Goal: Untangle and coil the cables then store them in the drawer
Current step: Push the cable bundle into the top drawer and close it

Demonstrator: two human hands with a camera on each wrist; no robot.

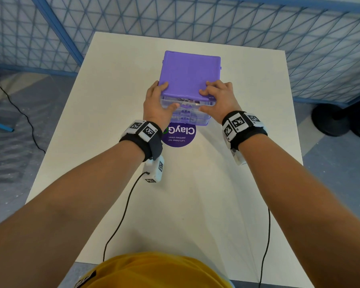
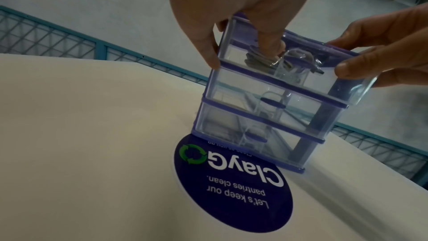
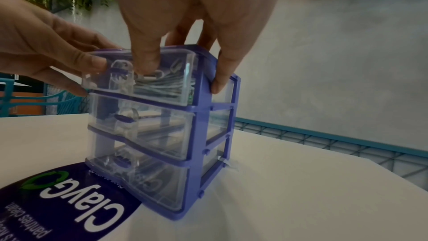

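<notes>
- My left hand point(image 1: 157, 104) grips the left front corner of the small purple drawer unit point(image 1: 190, 73): fingers point(image 1: 161, 85) curled over the top edge, thumb pressed against the clear front of the top drawer point(image 3: 139, 78).
- My right hand point(image 1: 218, 100) holds the right front corner the same way, fingers point(image 1: 206, 91) bent onto the purple lid and thumb against the drawer front; the right wrist view shows one finger reaching down the unit's right side.
- Neither hand lies flat; both wrap the unit from either side.
- The top drawer sits almost fully in, its front standing just proud of the frame.
- The coiled cables point(image 2: 257, 60) lie inside that top drawer, pale loops seen through the clear plastic.
- The two lower drawers are pushed in; I cannot tell what they hold.
- The unit stands upright on the white surface point(image 1: 237, 183), its front edge overlapping a round purple sticker point(image 2: 231, 190) printed "ClayG".
- A blue mesh fence point(image 1: 279, 23) surrounds the surface.
</notes>
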